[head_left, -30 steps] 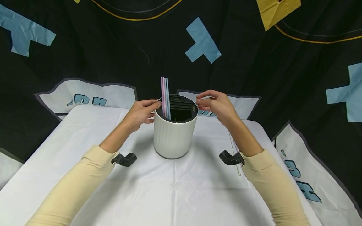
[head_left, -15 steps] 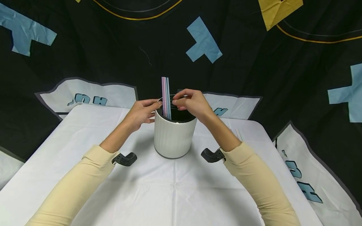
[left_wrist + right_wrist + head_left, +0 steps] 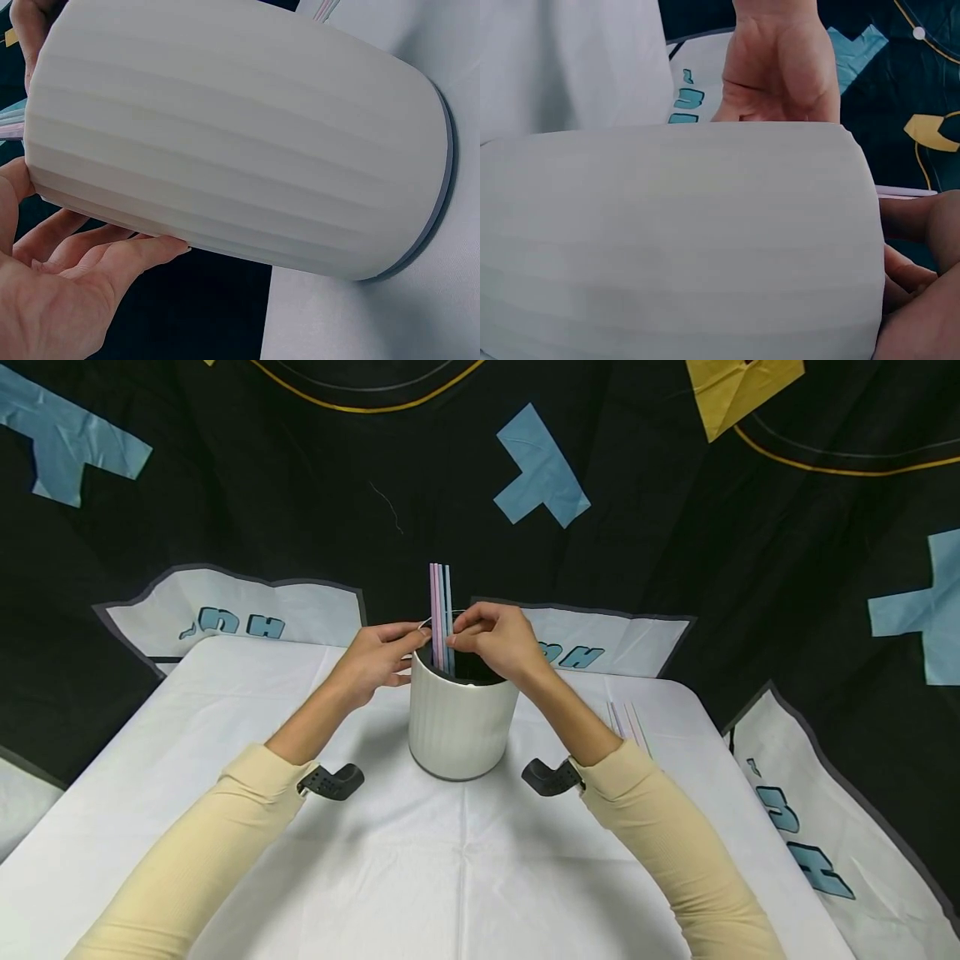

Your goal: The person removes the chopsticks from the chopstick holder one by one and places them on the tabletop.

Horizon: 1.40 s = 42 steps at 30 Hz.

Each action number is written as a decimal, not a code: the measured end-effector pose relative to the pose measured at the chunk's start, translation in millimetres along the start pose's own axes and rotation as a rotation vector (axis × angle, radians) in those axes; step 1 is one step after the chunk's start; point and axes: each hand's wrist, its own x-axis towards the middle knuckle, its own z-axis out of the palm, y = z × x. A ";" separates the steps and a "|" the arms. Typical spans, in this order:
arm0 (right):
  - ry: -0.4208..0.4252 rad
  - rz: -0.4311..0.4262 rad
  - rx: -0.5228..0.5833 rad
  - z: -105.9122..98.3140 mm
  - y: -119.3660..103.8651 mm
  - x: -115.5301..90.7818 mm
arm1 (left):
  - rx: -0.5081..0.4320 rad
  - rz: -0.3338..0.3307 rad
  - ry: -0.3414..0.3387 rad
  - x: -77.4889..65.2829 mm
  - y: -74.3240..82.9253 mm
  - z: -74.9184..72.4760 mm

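Note:
A white ribbed round utensil holder [image 3: 461, 727] with a black inside stands upright on the table. Several thin straws [image 3: 435, 606], pink and blue, rise from its left part. My left hand [image 3: 367, 664] holds the holder at its left rim, thumb on the edge and fingers along the outer wall, as the left wrist view shows. Reaching over the rim from the right, my right hand [image 3: 498, 639] pinches at the blue straw on the bundle's right side. The holder hides part of those fingers in the right wrist view.
More thin straws [image 3: 626, 722] lie on the white-covered table [image 3: 405, 877], right of the holder and partly behind my right forearm. A black cloth [image 3: 300, 510] with blue and yellow patches hangs behind the table.
My right hand has come from beside the holder's right rim, leftward over the opening, to the straws. The blue straw stands slightly apart from the others. My left hand has stayed put.

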 end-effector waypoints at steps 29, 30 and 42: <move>0.364 -0.010 0.647 -88.7 -2.5 -18.1 | 0.020 -0.009 0.016 -0.2 0.5 3.8; 0.374 -0.009 0.654 -93.4 -2.0 -19.5 | 0.023 -0.010 0.016 -0.1 0.4 3.7; 0.401 0.104 0.448 -134.9 33.4 -37.0 | 0.036 -0.006 0.011 0.7 -0.1 2.9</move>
